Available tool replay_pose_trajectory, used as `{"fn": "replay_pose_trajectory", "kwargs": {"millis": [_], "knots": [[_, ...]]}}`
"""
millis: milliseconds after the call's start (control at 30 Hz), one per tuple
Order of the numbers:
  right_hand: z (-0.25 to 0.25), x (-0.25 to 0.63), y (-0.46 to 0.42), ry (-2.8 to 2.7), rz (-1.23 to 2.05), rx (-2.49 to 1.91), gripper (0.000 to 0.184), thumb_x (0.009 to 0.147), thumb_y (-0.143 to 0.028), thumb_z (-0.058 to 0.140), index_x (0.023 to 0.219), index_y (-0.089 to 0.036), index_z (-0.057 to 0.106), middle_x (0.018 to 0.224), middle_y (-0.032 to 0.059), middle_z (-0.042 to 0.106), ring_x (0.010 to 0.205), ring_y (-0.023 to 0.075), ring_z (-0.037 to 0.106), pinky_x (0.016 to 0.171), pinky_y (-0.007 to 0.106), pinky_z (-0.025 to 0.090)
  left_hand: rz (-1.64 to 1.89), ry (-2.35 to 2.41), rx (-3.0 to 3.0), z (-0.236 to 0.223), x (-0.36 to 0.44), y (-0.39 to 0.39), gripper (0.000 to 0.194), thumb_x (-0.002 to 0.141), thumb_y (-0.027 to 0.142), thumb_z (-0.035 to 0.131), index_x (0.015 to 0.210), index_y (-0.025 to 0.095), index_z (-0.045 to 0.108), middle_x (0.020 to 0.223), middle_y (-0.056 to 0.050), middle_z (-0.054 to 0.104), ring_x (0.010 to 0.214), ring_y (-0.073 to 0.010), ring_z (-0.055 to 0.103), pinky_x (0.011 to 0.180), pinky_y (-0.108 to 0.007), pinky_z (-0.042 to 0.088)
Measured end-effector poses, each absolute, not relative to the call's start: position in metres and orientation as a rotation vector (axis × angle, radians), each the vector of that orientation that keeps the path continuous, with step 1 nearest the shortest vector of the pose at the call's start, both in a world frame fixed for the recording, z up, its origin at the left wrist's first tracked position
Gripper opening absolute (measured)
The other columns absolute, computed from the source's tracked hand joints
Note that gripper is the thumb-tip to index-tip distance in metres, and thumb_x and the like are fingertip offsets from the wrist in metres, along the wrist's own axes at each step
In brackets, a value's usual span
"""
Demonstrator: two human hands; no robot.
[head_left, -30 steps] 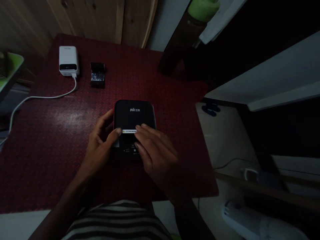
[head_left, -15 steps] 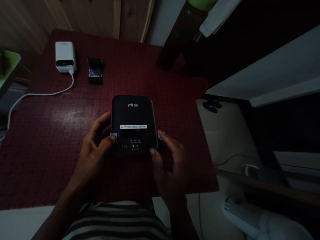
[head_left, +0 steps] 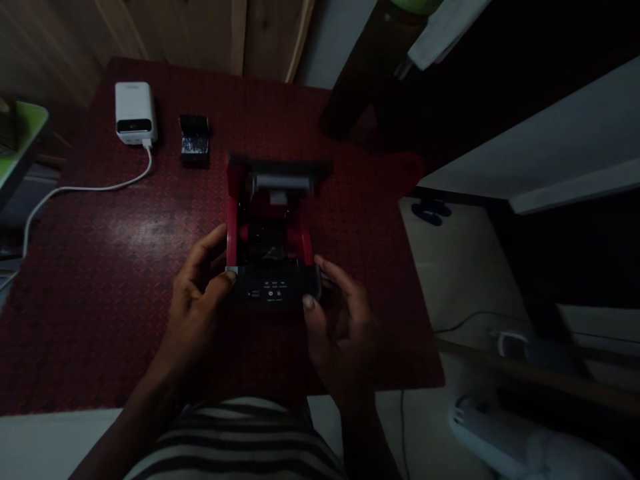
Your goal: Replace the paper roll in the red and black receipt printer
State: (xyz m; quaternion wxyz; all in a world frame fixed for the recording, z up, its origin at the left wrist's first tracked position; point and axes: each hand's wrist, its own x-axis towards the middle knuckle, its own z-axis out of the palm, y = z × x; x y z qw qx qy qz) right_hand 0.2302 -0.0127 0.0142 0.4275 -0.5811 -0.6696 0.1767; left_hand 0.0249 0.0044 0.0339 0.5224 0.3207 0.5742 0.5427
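Observation:
A black and red label printer (head_left: 275,288) sits on the dark red table, its lid (head_left: 280,167) standing up at the far side. Inside the raised lid a grey roller shows, and the red-walled compartment below is dim. My left hand (head_left: 197,293) grips the printer's left side, thumb on the small grey tab at the front left corner. Around the front right corner my right hand (head_left: 343,317) is curled, thumb on the front edge and index finger along the side.
A white power bank (head_left: 135,110) with a white cable (head_left: 100,189) stands at the back left. Beside it lies a small dark roll with a loose strip (head_left: 194,141). A dark cylinder (head_left: 355,73) rises at the back of the red table (head_left: 125,300). Slippers (head_left: 430,212) lie on the floor.
The printer's lid has swung up and away from me, exposing the red inside. Both hands keep their places on the printer. The view has shifted slightly.

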Motion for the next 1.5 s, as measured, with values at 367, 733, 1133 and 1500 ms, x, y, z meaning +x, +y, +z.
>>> {"fn": "replay_pose_trajectory", "kwargs": {"millis": [367,733,1133,1500], "knots": [[0.064,0.213,0.067,-2.316,0.251,-1.144,0.03,0.111,-0.004,0.061,0.12,-0.02,0.084,0.127,0.0103,0.089,0.116,0.0257,0.084,0.107,0.043,0.066,1.394,1.25,0.947,0.007,0.015,0.003,0.056,0.102,0.036,0.08,0.156,0.031,0.071,0.164,-0.008,0.072,0.151,-0.0328,0.07,0.117,-0.044,0.063],[0.081,0.156,0.119,-2.932,0.157,-1.393,0.037,0.107,0.003,0.056,0.131,-0.014,0.08,0.128,0.0169,0.086,0.103,0.0295,0.086,0.08,0.037,0.063,1.36,1.244,0.947,0.009,0.014,0.003,0.062,0.102,0.044,0.081,0.16,0.028,0.066,0.165,-0.013,0.07,0.157,-0.0372,0.065,0.119,-0.049,0.063],[0.089,0.165,0.109,-2.758,0.192,-1.504,0.035,0.106,-0.008,0.07,0.138,-0.018,0.079,0.114,0.0158,0.089,0.1,0.0348,0.088,0.079,0.04,0.066,1.353,1.239,0.94,0.01,0.016,0.002,0.06,0.103,0.04,0.078,0.16,0.03,0.066,0.166,-0.011,0.069,0.149,-0.035,0.07,0.115,-0.048,0.063],[0.105,0.214,0.077,-2.316,0.312,-1.288,0.021,0.098,-0.012,0.077,0.116,-0.022,0.079,0.109,0.004,0.087,0.099,0.0243,0.082,0.089,0.038,0.063,1.334,1.252,0.915,0.013,0.015,0.0,0.059,0.104,0.039,0.079,0.162,0.032,0.066,0.167,-0.008,0.069,0.15,-0.034,0.069,0.117,-0.045,0.063]]}}
